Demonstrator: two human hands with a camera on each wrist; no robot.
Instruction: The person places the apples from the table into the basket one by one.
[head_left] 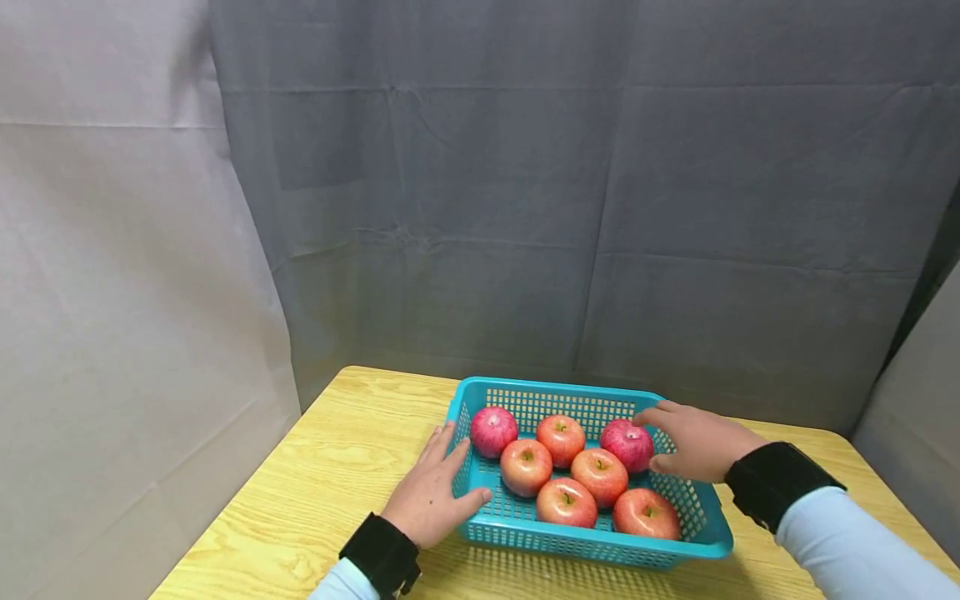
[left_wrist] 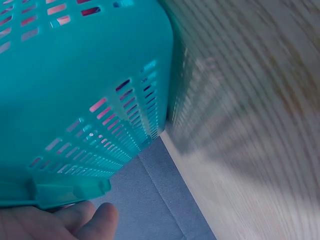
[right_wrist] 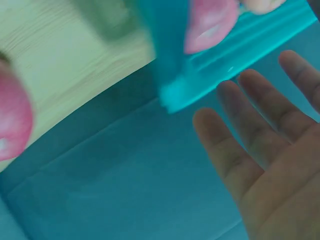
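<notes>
A turquoise plastic basket [head_left: 592,546] with slotted walls holds several red-orange apples [head_left: 566,502] and two deep pink, streaked round fruits [head_left: 493,432], whose kind I cannot tell. My left hand [head_left: 432,492] lies at the left rim with its fingers extended and the thumb reaching over the edge. In the left wrist view its fingertips [left_wrist: 100,220] are beside the basket's rim. Over the right rim reaches my right hand [head_left: 697,442], close to the right-hand pink fruit [head_left: 627,445]. Its fingers [right_wrist: 220,145] appear spread in the right wrist view, holding nothing.
The basket stands on a light wood-grain table [head_left: 300,500]. A grey cloth [head_left: 480,208] hangs behind the table, and a pale cloth [head_left: 112,333] hangs at the left. At the left edge of the right wrist view is a blurred pink round fruit [right_wrist: 12,115].
</notes>
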